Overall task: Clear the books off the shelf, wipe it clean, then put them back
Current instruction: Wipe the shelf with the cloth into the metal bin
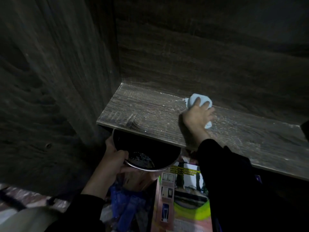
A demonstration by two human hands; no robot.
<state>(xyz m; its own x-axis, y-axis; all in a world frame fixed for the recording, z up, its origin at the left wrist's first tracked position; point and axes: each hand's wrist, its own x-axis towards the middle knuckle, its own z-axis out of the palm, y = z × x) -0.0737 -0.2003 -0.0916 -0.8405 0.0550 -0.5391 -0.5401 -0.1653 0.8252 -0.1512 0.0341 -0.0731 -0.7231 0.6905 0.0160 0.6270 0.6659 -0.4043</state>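
1. Shelf (147,111): dark wood-grain board set into the corner of a matching cabinet, its left end against the side panel; pale dust and streaks show across the surface, thickest along the back edge
2. Cloth (194,98): light blue, bunched, lying on the shelf close to the back panel, right of centre
3. Right hand (197,114): on top of the cloth, fingers curled over it and pressing it to the board; black sleeve
4. Left hand (112,163): grips the near rim of the bowl, thumb inside; black sleeve
5. Bowl (150,146): round, metal, dark inside with specks at the bottom, held just under the shelf's front edge, far rim tucked beneath it
6. Printed item (184,190): colourful, below the shelf between the arms; box or book, cannot tell
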